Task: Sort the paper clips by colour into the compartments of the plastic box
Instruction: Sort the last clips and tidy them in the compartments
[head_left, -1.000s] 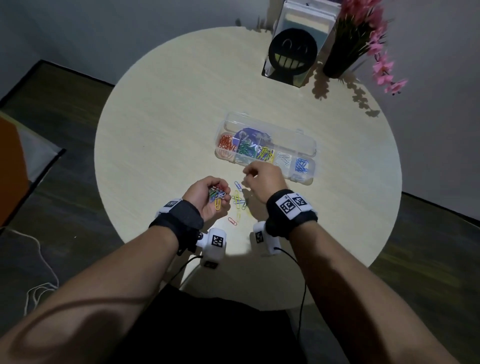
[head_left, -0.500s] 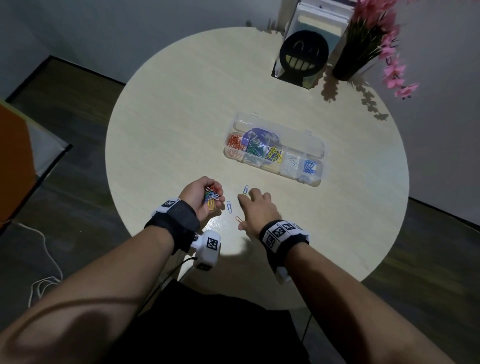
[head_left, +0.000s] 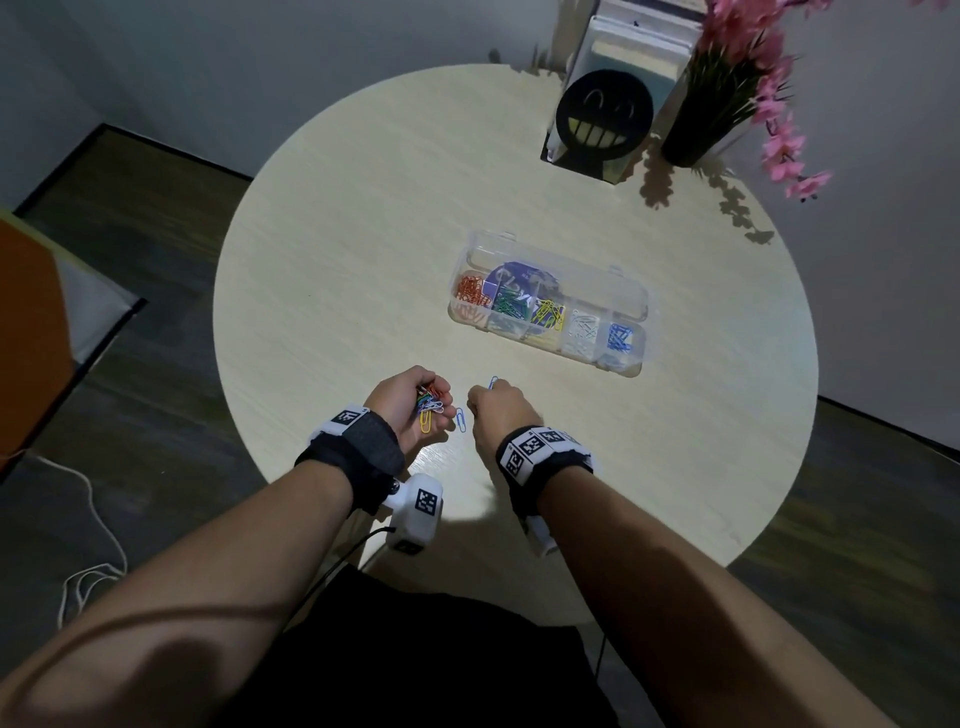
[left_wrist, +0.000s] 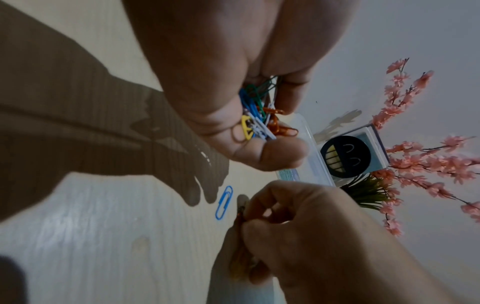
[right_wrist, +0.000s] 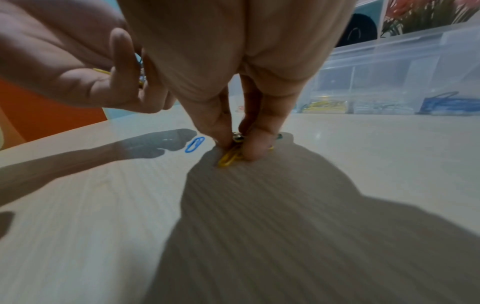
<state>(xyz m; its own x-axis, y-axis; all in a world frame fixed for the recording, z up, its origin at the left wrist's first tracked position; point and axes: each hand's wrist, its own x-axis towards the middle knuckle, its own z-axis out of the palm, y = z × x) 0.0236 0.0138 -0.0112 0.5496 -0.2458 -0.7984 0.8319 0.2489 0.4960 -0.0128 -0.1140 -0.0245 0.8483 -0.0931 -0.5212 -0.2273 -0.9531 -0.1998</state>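
My left hand (head_left: 410, 402) is cupped palm up near the table's front edge and holds a bunch of mixed paper clips (left_wrist: 259, 117). Just to its right my right hand (head_left: 498, 410) has its fingertips (right_wrist: 255, 150) down on the table, pinching a yellow paper clip (right_wrist: 230, 158) among a few clips there. A loose blue clip (head_left: 461, 420) lies between the hands, and another blue clip (head_left: 492, 383) shows past my right knuckles. The clear plastic box (head_left: 628, 306) lies open farther back, with orange, green, yellow, white and blue clips in separate compartments.
A round pale wooden table (head_left: 363, 234) carries everything. At its far edge stand a black smiley-face holder (head_left: 602, 117) with papers and a dark vase of pink flowers (head_left: 727, 93). An orange object (head_left: 26, 338) sits on the floor at left.
My right hand came back from the box side to the table in front of me and closed its fingertips on clips there. The left hand kept holding its bunch.
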